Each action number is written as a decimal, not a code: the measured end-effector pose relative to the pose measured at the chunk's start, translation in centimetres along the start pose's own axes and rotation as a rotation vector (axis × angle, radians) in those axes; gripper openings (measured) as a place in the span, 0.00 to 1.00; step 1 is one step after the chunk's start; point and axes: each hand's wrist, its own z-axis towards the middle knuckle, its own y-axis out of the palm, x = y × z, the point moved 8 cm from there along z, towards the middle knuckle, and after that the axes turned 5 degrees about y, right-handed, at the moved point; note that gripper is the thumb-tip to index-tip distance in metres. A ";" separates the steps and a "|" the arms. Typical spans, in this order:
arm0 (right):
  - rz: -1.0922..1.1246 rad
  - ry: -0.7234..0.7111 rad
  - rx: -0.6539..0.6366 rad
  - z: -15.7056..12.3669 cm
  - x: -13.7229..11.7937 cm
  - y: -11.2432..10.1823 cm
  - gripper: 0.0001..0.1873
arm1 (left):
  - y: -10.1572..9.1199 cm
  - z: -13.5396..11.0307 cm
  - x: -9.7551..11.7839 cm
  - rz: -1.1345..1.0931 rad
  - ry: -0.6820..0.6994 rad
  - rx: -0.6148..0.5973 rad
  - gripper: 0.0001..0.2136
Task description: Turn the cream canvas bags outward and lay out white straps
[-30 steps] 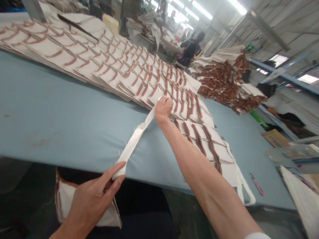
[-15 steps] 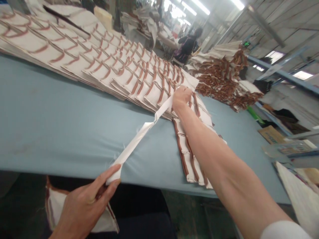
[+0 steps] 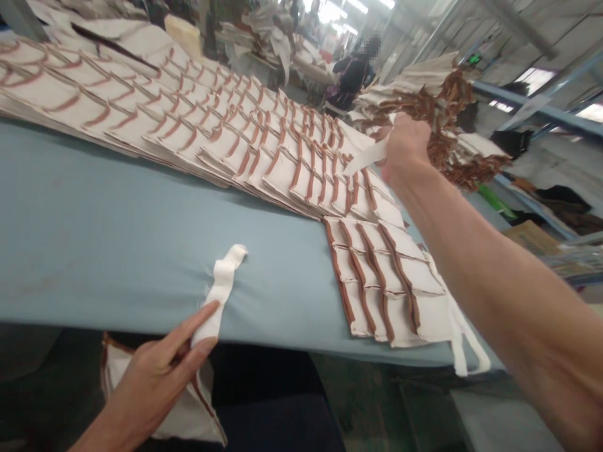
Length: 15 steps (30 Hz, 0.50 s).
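My left hand (image 3: 162,367) pinches the near piece of a white cloth strip (image 3: 219,287) at the table's front edge; the piece curls loosely on the blue table (image 3: 117,232). My right hand (image 3: 404,147) is a raised fist, closed on the other white strip piece (image 3: 366,158), held above the overlapping cream fabric pieces with brown trim (image 3: 264,150). A smaller stack of the same trimmed pieces (image 3: 381,276) lies under my right forearm near the table edge. Another cream piece with brown trim (image 3: 188,408) rests on my lap below the left hand.
A heap of cream and brown pieces (image 3: 433,119) is piled at the far right of the table. A person in dark clothes (image 3: 351,78) works at the back. White loops (image 3: 464,351) hang off the front stack's edge. Shelving stands to the right.
The strip was stretched taut between both hands; now it is in two pieces. My right hand has swung up and right with one piece, and the left piece has gone slack.
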 end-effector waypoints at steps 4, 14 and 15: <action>0.192 0.095 -0.018 -6.4 -0.6 -1.2 0.30 | -0.6 0.0 0.4 -0.014 -0.022 0.018 0.41; 0.591 0.142 -0.531 -25.3 -6.8 -0.6 0.28 | -3.7 -2.0 4.0 0.059 -0.223 0.341 0.36; 0.572 0.128 -0.605 -27.0 -7.4 -0.2 0.26 | -3.4 -2.1 4.3 0.053 -0.222 0.346 0.32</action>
